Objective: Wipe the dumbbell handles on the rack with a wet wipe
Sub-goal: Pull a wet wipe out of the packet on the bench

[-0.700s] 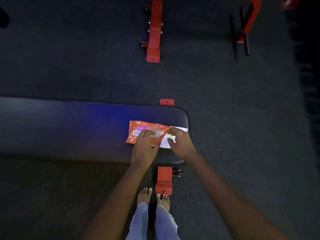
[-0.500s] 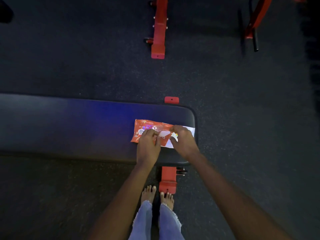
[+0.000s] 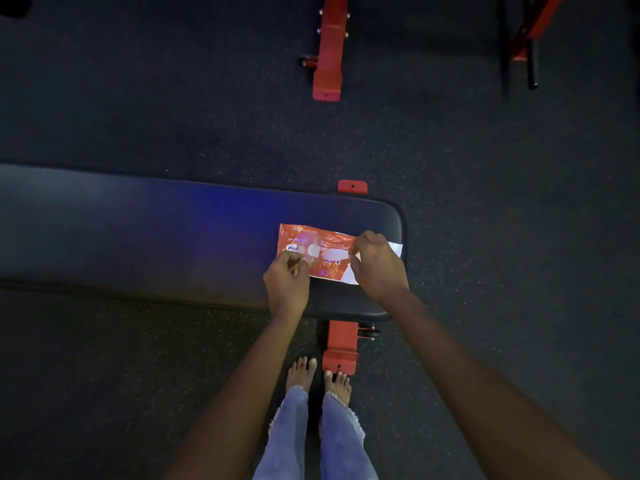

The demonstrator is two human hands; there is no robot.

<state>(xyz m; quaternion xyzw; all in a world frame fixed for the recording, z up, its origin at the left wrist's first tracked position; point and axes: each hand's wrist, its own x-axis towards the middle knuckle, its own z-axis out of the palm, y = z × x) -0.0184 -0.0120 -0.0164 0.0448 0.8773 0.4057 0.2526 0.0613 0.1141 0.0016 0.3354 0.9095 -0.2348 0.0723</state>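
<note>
Head view: flat orange foil wet-wipe pack (image 3: 317, 252) lies on dark padded bench (image 3: 145, 233), under both hands. Left hand (image 3: 287, 284) pinches clear seal flap; right hand (image 3: 379, 266) pins pack end. Step: opening pack. Next, probably: peel flap, draw wipe. Dumbbell rack unseen.

Orange foil wet-wipe packet (image 3: 313, 252) lies flat on the dark padded bench (image 3: 156, 233), near the bench's 3 o'clock end. My left hand (image 3: 287, 284) sits at the packet's 7 o'clock corner, fingers pinching a clear flap there. My right hand (image 3: 379, 266) rests over the packet's 3 o'clock end. Red steel bench foot (image 3: 340, 351) juts out at 6 o'clock, just beside my bare feet (image 3: 303, 370). Red steel frame leg (image 3: 328, 53) lies on the floor at 12 o'clock, well apart from the bench.
</note>
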